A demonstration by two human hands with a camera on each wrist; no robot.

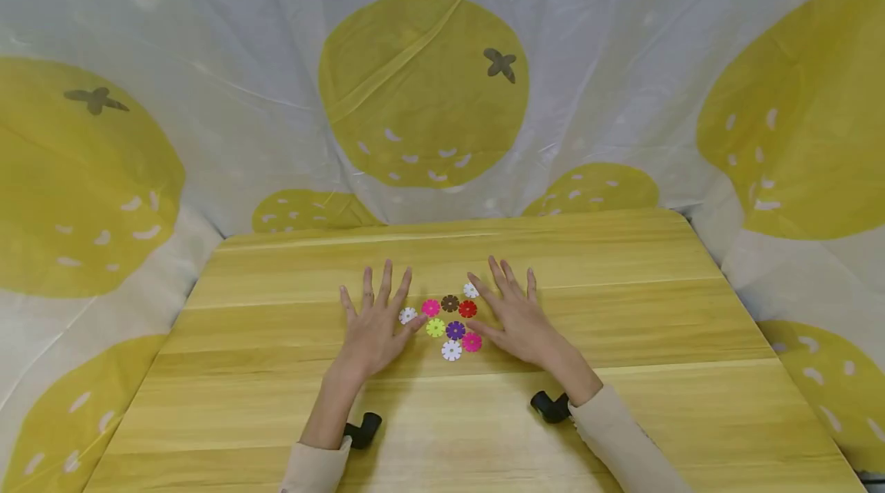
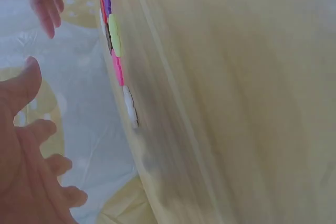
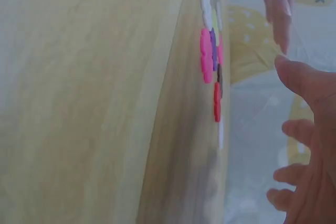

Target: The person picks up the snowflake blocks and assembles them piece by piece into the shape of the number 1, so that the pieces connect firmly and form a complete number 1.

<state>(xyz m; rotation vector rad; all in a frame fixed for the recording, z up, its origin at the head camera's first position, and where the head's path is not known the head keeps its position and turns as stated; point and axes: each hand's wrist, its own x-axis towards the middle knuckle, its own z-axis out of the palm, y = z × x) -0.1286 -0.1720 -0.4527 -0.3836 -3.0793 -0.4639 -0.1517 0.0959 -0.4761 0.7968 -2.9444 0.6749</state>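
Several flat notched plastic discs, shaped like flowers, lie clustered between the two hands. In the head view, a brown disc [image 1: 450, 302], a red disc [image 1: 468, 309] and a pink disc [image 1: 430, 307] form the upper row. Below them are a yellow disc [image 1: 435, 328], a purple disc [image 1: 455, 330], a second pink disc [image 1: 472, 342] and a white disc [image 1: 452, 350]. My left hand [image 1: 373, 330], fingers spread, is beside another white disc [image 1: 406, 315]. Over on the right, my right hand [image 1: 523, 325] also spreads its fingers, index fingertip overlapping a third white disc [image 1: 470, 290]. Both hands hold nothing and hover above the tabletop.
The wooden table [image 1: 263, 378] extends around the hands, its far edge meeting a pale curtain [image 1: 594, 78] printed with yellow fruit. A black bracket-like piece [image 1: 364, 430] shows at the left wrist, and a similar black piece [image 1: 549, 406] at the right wrist.
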